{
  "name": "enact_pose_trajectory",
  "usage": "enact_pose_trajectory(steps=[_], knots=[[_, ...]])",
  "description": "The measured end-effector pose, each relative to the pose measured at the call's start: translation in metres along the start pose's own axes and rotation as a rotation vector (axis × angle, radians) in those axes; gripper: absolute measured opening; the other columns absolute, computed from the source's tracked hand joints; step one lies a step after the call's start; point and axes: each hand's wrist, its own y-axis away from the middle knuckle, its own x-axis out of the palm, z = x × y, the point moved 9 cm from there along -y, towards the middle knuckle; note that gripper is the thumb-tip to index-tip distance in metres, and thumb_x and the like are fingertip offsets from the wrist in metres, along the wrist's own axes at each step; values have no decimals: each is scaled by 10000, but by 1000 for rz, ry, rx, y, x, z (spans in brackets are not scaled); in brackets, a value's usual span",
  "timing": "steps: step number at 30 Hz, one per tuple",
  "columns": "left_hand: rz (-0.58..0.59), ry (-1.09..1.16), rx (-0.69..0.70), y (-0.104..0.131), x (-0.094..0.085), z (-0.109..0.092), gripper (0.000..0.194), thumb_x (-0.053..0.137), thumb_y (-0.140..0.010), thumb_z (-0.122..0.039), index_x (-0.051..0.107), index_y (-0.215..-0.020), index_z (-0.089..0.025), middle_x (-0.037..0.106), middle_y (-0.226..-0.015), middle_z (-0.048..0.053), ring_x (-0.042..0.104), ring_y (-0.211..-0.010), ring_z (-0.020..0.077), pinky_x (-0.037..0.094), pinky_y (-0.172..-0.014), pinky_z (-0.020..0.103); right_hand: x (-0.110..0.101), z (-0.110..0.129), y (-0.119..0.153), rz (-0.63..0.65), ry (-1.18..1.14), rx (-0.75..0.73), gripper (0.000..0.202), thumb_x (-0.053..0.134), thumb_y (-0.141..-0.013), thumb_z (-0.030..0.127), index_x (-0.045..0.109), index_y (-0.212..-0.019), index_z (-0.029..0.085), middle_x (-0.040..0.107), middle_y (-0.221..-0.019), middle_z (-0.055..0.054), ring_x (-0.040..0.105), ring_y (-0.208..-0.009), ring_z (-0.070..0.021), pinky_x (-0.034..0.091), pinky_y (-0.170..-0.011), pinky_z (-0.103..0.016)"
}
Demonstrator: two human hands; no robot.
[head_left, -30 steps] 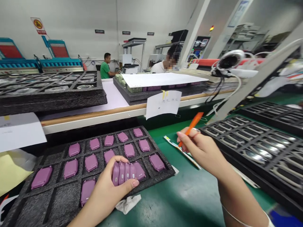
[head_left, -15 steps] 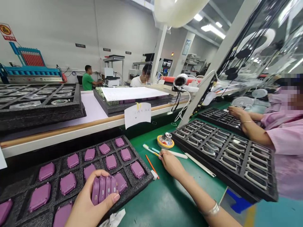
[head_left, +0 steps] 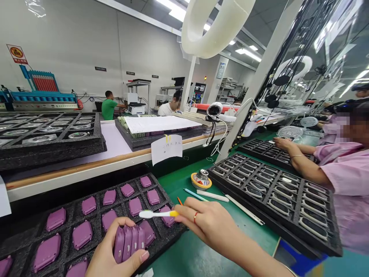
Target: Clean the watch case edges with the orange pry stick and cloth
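Note:
My left hand is closed around a row of several purple plastic device casings, pressed face to face with their narrow sides up. In my right hand a white and yellow toothbrush is pinched, its bristle head pointing left just above the held casings, apart from them. Beneath both hands lies a black foam tray, with single purple casings in its compartments. My right hand partly covers an orange stick.
A blue pen-like stick, a pale flat strip and a yellow-ringed tape roll with a metal-topped container lie on the green bench. Right of them stand black trays of oval parts, beside a co-worker in pink. A shelf runs behind.
My right hand has picked up the toothbrush from the bench and brought it left to the held casings. My left hand keeps its hold. The view has tilted up slightly.

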Motion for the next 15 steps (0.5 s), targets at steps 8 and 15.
enact_pose_trajectory(steps=[8, 15], knots=[[77, -41, -72, 9, 5, -17, 429, 826, -606, -307, 600, -966, -251, 651, -791, -20, 623, -830, 224, 483, -756, 289, -3, 0, -2, -62, 67, -14, 457, 339, -1080, 411, 724, -958, 196, 662, -703, -31, 593, -515, -124, 376, -478, -253], [210, -19, -146, 12, 12, -12, 486, 813, -657, -324, 540, -1051, -246, 657, -899, -1, 618, -905, 229, 473, -848, 331, -2, 6, 1, -34, -40, -97, 380, 383, -1077, 335, 720, -957, 205, 660, -678, -7, 606, -488, -109, 395, -464, -229]])
